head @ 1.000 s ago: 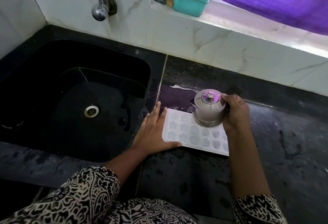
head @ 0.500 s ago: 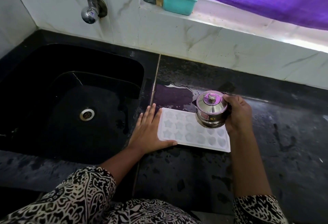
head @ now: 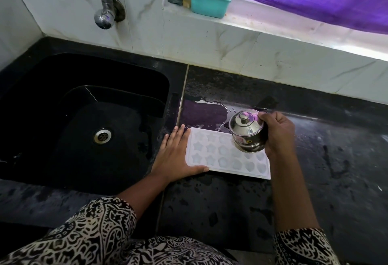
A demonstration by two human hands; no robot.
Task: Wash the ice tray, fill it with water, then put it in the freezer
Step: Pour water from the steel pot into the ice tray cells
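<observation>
White plastic ice tray lies flat on the wet black counter, just beside the sink. The left hand rests against its left end, fingers straight and close together. The right hand holds a tilted steel pot over the tray, fingers curled round it.

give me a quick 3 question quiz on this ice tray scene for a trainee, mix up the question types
1. True or false: the right hand grips the steel pot, tilted over the ice tray.
2. Multiple choice: where does the ice tray lie? A in a freezer; B on the black counter; C on a dish rack.
3. Short answer: what is the left hand doing?

Key
1. True.
2. B.
3. It lies flat against the tray's left end, thumb at the near edge, apparently steadying it.
</observation>
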